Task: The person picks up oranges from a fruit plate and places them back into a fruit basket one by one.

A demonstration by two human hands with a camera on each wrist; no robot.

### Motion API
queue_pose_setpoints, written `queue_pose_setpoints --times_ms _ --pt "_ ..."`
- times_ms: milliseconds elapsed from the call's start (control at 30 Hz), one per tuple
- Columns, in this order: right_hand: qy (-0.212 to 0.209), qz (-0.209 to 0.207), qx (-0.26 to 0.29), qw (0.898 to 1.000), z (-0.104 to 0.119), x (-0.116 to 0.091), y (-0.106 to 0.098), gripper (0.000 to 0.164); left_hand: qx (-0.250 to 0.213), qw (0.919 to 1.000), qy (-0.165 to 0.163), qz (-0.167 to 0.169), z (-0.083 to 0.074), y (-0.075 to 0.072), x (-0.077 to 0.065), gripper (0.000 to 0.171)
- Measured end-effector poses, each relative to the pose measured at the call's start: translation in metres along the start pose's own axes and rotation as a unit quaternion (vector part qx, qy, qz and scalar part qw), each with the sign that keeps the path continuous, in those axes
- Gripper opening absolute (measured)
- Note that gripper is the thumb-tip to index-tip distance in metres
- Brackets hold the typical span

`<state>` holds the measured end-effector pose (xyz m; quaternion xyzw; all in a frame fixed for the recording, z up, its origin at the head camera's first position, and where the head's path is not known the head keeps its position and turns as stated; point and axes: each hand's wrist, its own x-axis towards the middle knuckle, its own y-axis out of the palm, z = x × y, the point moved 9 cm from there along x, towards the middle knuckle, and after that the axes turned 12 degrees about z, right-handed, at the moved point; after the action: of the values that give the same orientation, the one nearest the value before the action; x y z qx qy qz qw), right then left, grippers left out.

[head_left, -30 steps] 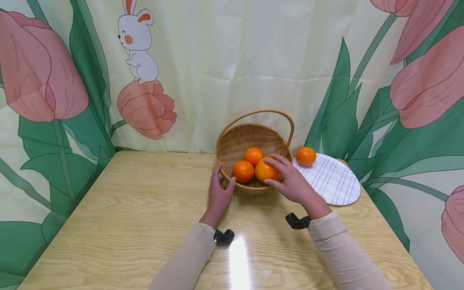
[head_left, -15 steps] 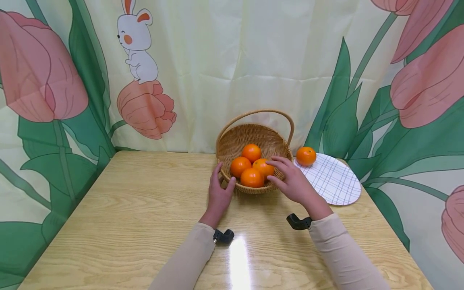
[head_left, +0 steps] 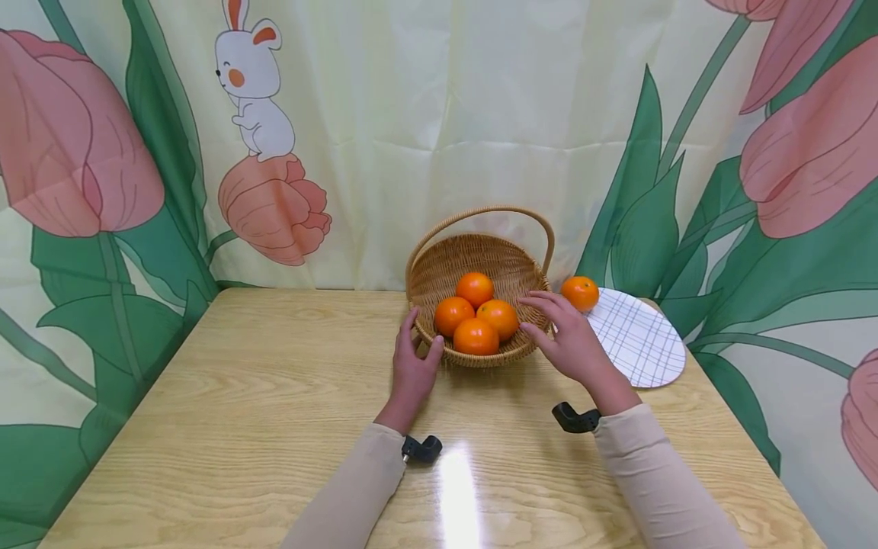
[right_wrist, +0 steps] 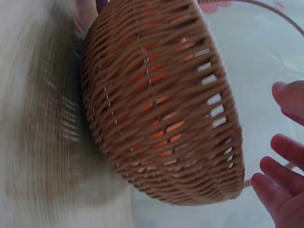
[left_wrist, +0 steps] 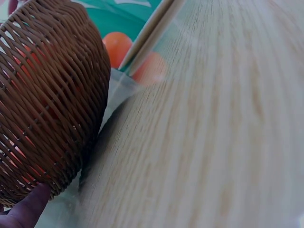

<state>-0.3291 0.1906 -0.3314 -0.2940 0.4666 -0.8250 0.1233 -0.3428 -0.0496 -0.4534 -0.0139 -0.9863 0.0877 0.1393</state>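
Note:
A wicker basket (head_left: 480, 252) with an arched handle stands at the back of the table, holding several oranges (head_left: 476, 336) grouped in its front half. My left hand (head_left: 414, 374) touches the basket's left side near the rim, fingers and thumb spread rather than curled. In the left wrist view, a fingertip (left_wrist: 33, 202) meets the weave low on the basket. Over the basket's right rim is my right hand (head_left: 569, 343), fingers loosely extended and holding nothing. The right wrist view shows those fingers (right_wrist: 280, 175) beside the rim, with orange colour visible through the weave.
Right of the basket lies a white, blue-checked plate (head_left: 641, 339), with one more orange (head_left: 580, 293) at its back left. A tulip-and-rabbit curtain (head_left: 357, 191) hangs behind the wooden table (head_left: 274, 396).
My right hand has let go of an orange, which now rests at the front of the basket, and has drawn back to the right. The left hand has stayed put.

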Motion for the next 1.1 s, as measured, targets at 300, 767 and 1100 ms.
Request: queue_pose_setpoints --times_ms 300,767,1100 --pt "0.032 -0.051 0.013 0.998 -0.029 -0.002 -0.012 0.038 -0.012 0.9999 0.002 0.001 0.001 0.0 0.001 0.065" --pt "0.081 -0.089 0.023 0.992 -0.071 -0.001 -0.018 0.037 -0.006 1.0 0.001 -0.003 -0.001 0.0 0.0 0.065" --pt "0.137 -0.074 0.019 0.988 -0.104 0.006 -0.014 0.041 0.004 0.9998 0.019 0.002 -0.002 0.0 0.001 0.068"
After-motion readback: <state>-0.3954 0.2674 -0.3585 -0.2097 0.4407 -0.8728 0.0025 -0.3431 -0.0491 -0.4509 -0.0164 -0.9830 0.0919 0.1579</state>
